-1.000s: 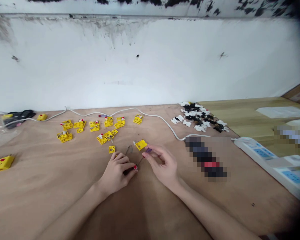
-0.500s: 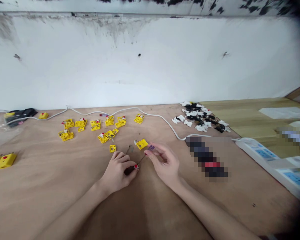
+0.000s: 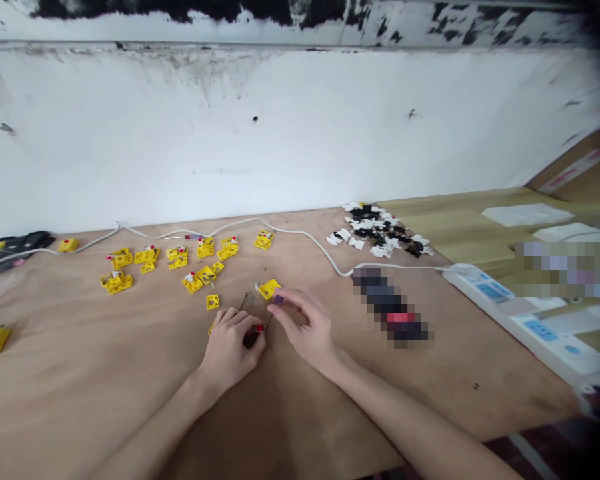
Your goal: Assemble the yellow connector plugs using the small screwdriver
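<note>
On the near side of the yellow shell, the left hand pinches a small red-tipped part; to the shell's right, the right hand is closed on a purple-handled screwdriver.

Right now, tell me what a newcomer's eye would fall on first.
Probably the bright yellow parts, scattered over the table mostly left of centre. Next, mid-picture, the left hand holding a red-tipped piece, with the right hand pointing a purple-handled screwdriver at it. Then the black-and-white heap near the wall, right of centre.
</note>
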`<state>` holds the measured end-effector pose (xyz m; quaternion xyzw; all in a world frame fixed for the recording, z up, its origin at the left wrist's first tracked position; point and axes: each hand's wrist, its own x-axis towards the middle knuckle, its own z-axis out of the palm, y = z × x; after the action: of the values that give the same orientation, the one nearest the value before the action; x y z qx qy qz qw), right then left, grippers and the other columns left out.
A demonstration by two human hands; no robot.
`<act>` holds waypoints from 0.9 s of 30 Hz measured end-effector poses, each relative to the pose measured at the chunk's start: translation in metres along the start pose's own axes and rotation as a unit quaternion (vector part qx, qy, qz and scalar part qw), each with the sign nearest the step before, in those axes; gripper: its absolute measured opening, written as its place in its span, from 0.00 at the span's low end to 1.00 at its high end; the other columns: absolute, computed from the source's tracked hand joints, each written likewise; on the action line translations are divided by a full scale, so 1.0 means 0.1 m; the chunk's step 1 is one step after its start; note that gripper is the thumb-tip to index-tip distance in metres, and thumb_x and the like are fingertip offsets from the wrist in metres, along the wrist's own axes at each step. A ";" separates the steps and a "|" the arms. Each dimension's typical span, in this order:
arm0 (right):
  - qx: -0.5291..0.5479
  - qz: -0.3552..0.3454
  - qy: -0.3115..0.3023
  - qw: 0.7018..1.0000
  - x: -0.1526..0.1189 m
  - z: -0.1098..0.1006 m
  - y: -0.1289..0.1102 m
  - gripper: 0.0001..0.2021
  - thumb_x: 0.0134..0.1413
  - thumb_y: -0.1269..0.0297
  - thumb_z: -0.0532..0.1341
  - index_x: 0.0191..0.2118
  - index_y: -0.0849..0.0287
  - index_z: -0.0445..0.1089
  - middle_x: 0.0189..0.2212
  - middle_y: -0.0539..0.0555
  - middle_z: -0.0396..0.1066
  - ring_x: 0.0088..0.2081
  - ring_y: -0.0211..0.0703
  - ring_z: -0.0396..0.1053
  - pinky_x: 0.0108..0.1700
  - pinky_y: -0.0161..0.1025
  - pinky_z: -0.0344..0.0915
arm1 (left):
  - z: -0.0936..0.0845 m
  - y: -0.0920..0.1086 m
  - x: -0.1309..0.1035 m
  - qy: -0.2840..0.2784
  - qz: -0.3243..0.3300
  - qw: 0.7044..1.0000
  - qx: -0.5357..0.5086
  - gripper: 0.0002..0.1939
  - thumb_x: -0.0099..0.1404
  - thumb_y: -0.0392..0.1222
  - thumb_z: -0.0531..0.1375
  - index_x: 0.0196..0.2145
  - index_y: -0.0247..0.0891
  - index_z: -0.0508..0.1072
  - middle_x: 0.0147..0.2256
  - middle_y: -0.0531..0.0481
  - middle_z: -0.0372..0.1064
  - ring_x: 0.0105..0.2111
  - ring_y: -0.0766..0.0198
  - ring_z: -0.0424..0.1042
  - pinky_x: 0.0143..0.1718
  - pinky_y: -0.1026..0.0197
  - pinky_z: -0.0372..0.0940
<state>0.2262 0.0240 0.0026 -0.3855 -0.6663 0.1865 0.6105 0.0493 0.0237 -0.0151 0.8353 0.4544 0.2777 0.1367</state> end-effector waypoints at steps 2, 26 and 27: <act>-0.001 -0.007 -0.002 1.000 0.00 0.00 -0.01 0.15 0.59 0.73 0.65 0.50 0.52 0.73 0.41 0.53 0.76 0.39 0.39 0.75 0.40 0.36 0.76 | 0.00 -0.01 0.00 -0.001 0.002 1.000 0.001 0.07 0.62 0.35 0.61 0.37 0.42 0.77 0.31 0.51 0.75 0.34 0.57 0.68 0.40 0.53 0.61; 0.046 0.037 0.088 0.994 -0.10 -0.05 0.09 0.14 0.59 0.69 0.66 0.50 0.53 0.71 0.43 0.56 0.75 0.39 0.45 0.78 0.39 0.43 0.80 | -0.02 -0.03 -0.06 0.035 0.005 0.991 -0.132 0.08 0.69 0.38 0.58 0.41 0.41 0.78 0.36 0.47 0.77 0.35 0.61 0.75 0.38 0.58 0.68; 0.044 0.035 0.088 0.994 -0.10 -0.05 0.08 0.14 0.59 0.69 0.66 0.50 0.53 0.71 0.43 0.56 0.75 0.39 0.45 0.78 0.39 0.42 0.80 | -0.02 -0.03 -0.06 0.030 0.002 0.990 -0.137 0.08 0.69 0.38 0.58 0.41 0.41 0.78 0.36 0.47 0.77 0.35 0.61 0.75 0.38 0.59 0.69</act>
<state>0.2330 0.0208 -0.0092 -0.3963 -0.5869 0.2019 0.6765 0.0435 0.0201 -0.0171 0.8009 0.4138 0.3630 0.2357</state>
